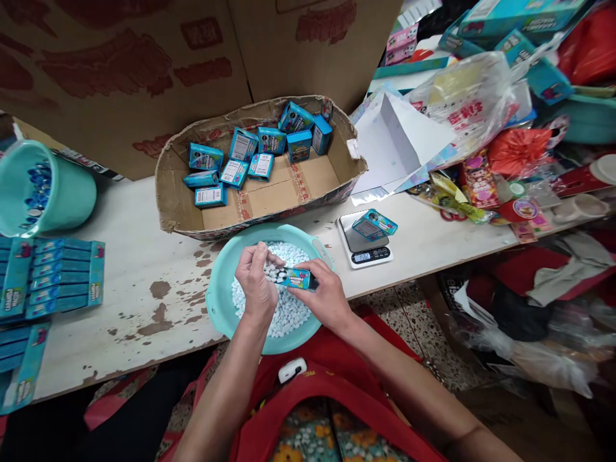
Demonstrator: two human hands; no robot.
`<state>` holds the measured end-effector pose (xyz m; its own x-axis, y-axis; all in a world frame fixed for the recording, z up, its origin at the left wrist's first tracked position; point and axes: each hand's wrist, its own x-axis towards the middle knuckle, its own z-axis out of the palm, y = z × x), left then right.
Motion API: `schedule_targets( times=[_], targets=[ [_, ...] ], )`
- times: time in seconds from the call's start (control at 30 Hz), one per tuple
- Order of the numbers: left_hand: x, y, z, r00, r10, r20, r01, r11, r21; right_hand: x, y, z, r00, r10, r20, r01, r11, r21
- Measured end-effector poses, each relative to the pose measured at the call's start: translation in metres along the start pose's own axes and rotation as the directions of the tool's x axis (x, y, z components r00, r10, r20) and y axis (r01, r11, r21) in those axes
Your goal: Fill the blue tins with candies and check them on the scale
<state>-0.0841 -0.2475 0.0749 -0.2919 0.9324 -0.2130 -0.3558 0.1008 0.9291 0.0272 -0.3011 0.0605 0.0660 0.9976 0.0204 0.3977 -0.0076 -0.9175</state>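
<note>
The right hand (327, 292) has its grip clamped on a small blue box (297, 278), held above white pellets (291, 314) in a green basin (217, 300) on the desk (129, 250). The left hand (257, 280) sits beside the box's left end, fingers curled; whether its grip is closed on pellets cannot be told. A second box (375, 224) rests on the scale (351, 240) right of the basin.
</note>
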Motion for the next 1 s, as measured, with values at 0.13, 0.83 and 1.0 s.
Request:
schedule_targets(
  times=[0.13, 0.83, 1.0],
  targets=[
    [-0.002, -0.005, 0.004, 0.999, -0.051, -0.003, 0.051, 0.999, -0.010, -0.003, 0.005, -0.001, 0.999, 0.037, 0.005, -0.037, 0.999, 0.008],
    [0.033, -0.029, -0.036, 0.752, -0.656, 0.062, 0.647, 0.717, -0.261, -0.015, 0.019, -0.030, 0.992, 0.117, -0.055, -0.094, 0.944, 0.315],
    [0.023, -0.060, -0.055, 0.664, -0.745, 0.065, 0.739, 0.640, -0.210, -0.010, 0.027, -0.033, 0.985, 0.119, -0.121, -0.075, 0.945, 0.317]
  ],
)
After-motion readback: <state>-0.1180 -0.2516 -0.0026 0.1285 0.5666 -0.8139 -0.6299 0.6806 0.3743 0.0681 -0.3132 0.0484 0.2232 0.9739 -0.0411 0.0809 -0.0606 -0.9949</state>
